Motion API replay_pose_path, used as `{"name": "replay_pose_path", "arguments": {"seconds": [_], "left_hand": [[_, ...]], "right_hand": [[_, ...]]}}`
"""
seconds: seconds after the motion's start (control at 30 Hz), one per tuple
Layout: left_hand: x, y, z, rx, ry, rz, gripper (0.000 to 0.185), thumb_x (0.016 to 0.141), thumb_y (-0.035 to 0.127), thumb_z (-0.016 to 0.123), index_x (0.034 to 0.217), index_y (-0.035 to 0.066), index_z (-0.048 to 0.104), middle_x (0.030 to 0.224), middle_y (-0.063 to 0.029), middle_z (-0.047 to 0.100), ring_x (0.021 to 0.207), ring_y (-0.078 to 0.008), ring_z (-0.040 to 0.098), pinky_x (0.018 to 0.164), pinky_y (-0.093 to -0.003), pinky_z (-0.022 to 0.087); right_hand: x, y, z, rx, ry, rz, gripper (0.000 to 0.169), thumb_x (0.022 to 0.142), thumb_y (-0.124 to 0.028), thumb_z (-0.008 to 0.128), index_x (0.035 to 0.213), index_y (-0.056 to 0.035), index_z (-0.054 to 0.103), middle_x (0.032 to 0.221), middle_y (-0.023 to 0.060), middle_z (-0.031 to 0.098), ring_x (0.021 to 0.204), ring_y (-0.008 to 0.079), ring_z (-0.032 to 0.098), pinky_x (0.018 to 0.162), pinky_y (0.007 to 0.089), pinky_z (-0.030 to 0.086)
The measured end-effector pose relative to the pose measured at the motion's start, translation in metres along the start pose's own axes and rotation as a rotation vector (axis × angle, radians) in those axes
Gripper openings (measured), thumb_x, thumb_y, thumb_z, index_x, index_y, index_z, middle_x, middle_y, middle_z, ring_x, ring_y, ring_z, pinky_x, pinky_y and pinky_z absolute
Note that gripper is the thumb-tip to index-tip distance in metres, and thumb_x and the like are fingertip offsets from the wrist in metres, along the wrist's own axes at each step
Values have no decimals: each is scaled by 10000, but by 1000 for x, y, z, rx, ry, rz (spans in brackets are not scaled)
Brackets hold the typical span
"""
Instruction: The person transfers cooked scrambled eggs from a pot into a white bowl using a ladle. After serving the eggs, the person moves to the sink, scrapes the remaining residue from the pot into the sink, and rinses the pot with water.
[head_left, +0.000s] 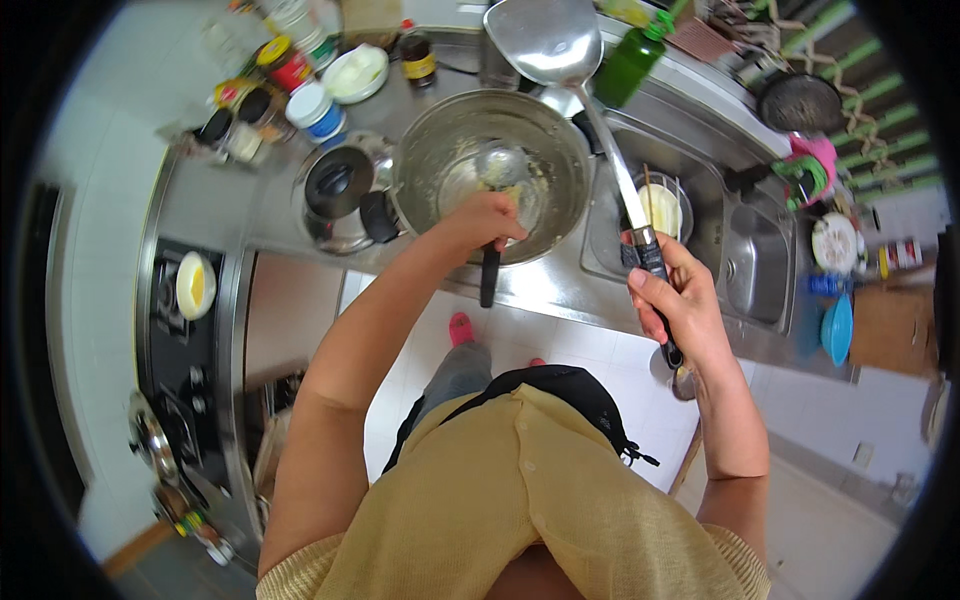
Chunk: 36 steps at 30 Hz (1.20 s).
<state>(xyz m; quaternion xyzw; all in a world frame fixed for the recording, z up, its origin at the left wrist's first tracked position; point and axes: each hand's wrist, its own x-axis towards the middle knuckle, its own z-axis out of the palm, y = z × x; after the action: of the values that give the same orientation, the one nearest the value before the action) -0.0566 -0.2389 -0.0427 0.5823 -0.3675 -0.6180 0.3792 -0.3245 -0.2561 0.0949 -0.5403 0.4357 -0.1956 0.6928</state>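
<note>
My left hand is closed over the large steel pot, on what looks like a ladle. The ladle's metal bowl lies inside the pot and its black handle sticks out below my hand. Pale food residue clings to the pot's inside. My right hand grips the black handle of a steel wok turner, its broad blade raised beyond the pot. A round, shiny utensil end shows beside my right wrist; whether that hand holds it too, I cannot tell.
A double-bowl sink on the right holds dishes. Left of the pot are a lidded pan, jars and a white plate. A sauce bottle and green bottle stand behind. A bowl sits on the stove.
</note>
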Motion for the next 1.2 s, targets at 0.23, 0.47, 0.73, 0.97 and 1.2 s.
{"name": "replay_pose_path", "arguments": {"seconds": [0.23,0.47,0.73,0.97,1.2], "left_hand": [[-37,33,21,440,348,373,267,746,-53,656,645,70,442,608,39,443,571,-36,410,504,-212,323],[-92,86,129,282,231,424,290,725,-118,643,646,46,417,626,26,426,586,-35,394,517,-196,323],[92,0,264,-209,8,309,229,751,-39,668,671,58,477,638,23,482,567,-78,483,530,-234,416],[216,-82,340,-752,111,108,208,782,-45,597,691,88,466,596,7,438,512,-97,456,544,-298,498],[253,-100,346,-1001,183,134,222,781,-28,557,664,103,421,574,17,350,498,-89,340,579,-351,495]], "right_hand": [[-63,25,-64,41,318,-52,423,889,-43,617,1295,6,507,685,9,546,419,26,407,392,191,296],[-110,44,-144,-15,438,-85,442,882,-31,619,1307,-4,502,696,15,544,434,32,413,404,195,320],[-156,83,-214,-80,521,20,488,859,-22,642,1322,10,489,714,25,573,498,49,471,433,210,369],[-180,117,-255,-100,565,222,495,860,-2,633,1330,24,480,701,24,569,492,52,478,436,210,392],[-173,138,-277,-69,509,269,506,865,10,624,1345,23,462,703,33,576,482,56,473,428,213,384]]}}
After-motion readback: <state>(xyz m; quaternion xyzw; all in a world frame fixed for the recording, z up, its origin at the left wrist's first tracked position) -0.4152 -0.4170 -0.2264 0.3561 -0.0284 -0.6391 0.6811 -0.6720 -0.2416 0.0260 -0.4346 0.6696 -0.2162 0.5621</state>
